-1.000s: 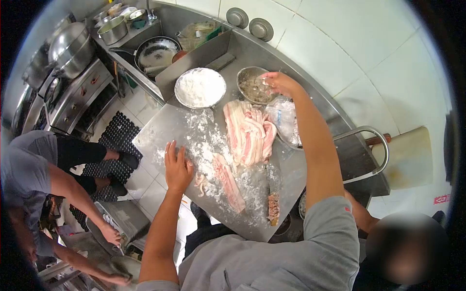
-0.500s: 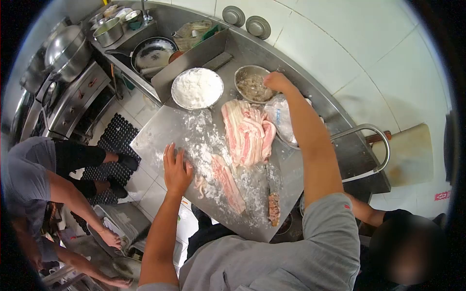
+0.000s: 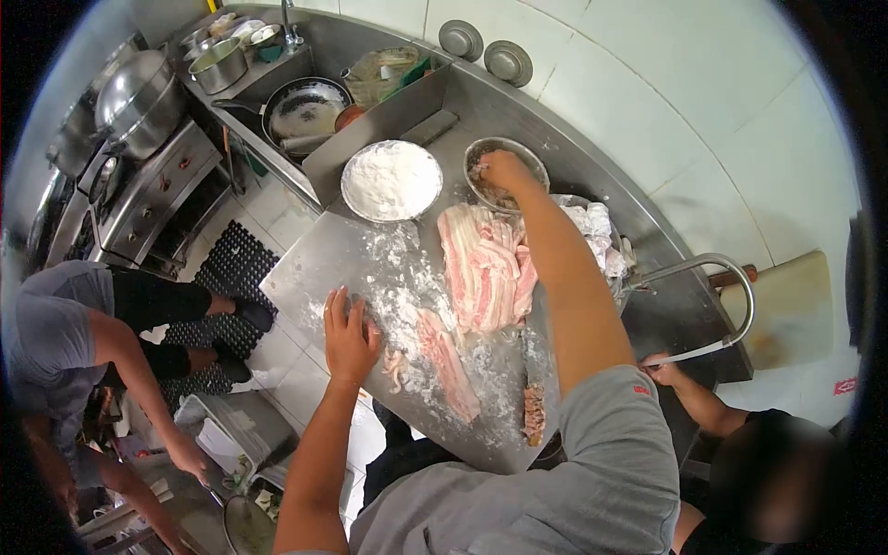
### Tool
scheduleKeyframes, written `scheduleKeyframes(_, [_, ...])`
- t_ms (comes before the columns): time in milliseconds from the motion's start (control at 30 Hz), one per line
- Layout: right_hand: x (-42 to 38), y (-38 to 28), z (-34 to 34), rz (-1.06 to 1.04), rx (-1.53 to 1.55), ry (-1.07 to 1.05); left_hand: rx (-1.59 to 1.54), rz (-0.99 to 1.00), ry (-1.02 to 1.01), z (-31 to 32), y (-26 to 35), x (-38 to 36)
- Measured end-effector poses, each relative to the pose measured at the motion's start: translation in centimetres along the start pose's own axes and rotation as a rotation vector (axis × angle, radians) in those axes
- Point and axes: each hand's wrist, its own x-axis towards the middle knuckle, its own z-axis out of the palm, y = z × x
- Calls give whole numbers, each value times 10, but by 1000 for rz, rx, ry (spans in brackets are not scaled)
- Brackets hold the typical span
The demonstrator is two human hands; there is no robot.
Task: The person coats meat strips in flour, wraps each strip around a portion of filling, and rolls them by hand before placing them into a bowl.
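My right hand (image 3: pixel 505 174) is down inside a metal bowl (image 3: pixel 546 166), its fingers curled into a greyish minced mixture (image 3: pixel 495 192); the fingertips are partly hidden. On the floured steel worktop (image 3: pixel 319 248), my left hand (image 3: pixel 352 340) rests with its fingers stretched out, holding nothing. A single strip of raw pork belly (image 3: pixel 444 361) lies to its right, with small meat scraps (image 3: pixel 394 366) between them. Beyond the strip is a stack of pork belly slices (image 3: pixel 481 268), partly behind my right forearm. A bowl of white flour (image 3: pixel 392 180) stands left of the mixture bowl.
A knife (image 3: pixel 534 414) with a mottled handle lies near the front edge. Plastic wrapping (image 3: pixel 592 227) sits past my right forearm, near a curved metal tube (image 3: pixel 740 277). One co-worker (image 3: pixel 69 324) bends at left holding a strainer (image 3: pixel 248 523); another person's hand (image 3: pixel 659 370) is at right.
My right hand has gone from the bowl's right rim deeper into its middle. My left hand stays on the worktop. The left co-worker now holds a strainer.
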Motion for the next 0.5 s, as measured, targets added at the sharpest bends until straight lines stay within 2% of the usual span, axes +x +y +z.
scheduleKeyframes(67, [-2,0,-15,-2,135,-79,-5,11,7,0,0,1])
scheduleKeyframes(167, [11,18,-9,-78,130,-141,-11,13,3,-2,2,1])
scheduleKeyframes(267, [7,10,-21,50,354,-228,-13,13,6,-1,2,2])
scheduleKeyframes(367, [5,15,-27,45,702,-119,-12,15,7,0,0,1])
scheduleKeyframes(467, [15,44,-30,-15,18,-71,-9,0,-12,-2,2,2])
scheduleKeyframes(500, [0,31,-52,18,-86,-191,-8,-5,-21,-3,3,2])
